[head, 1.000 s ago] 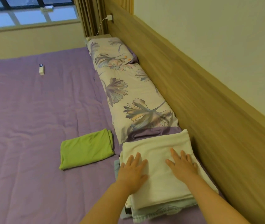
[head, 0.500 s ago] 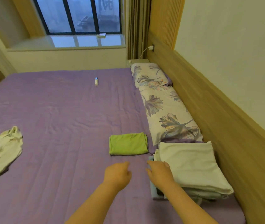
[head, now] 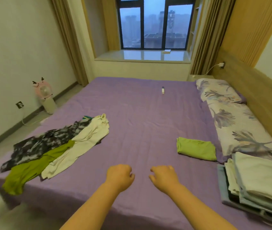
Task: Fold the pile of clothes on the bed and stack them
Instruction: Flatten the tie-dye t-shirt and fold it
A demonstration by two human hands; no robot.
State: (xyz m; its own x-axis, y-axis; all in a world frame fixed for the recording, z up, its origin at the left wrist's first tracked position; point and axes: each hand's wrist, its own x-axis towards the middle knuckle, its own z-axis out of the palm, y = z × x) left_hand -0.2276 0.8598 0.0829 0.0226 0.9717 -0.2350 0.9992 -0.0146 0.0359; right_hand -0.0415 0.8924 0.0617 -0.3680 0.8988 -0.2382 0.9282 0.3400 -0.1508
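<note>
Both hands empty here: my left hand (head: 120, 176) loosely curled, right hand (head: 163, 177) with fingers relaxed, hovering over the near edge of the bed (head: 141, 123), between jobs I'd say. The folded stack (head: 261, 180) sits at the near right corner, cream on top, out of the way. Unfolded pile (head: 54, 146) sprawls at the left edge: black-and-white print, green, cream, all rumpled.

Light: dim, bluish dusk through the window (head: 153, 27)
Shadows: soft, faint
Distortion: wide-angle bending at edges
Focus: slight softness throughout
</note>
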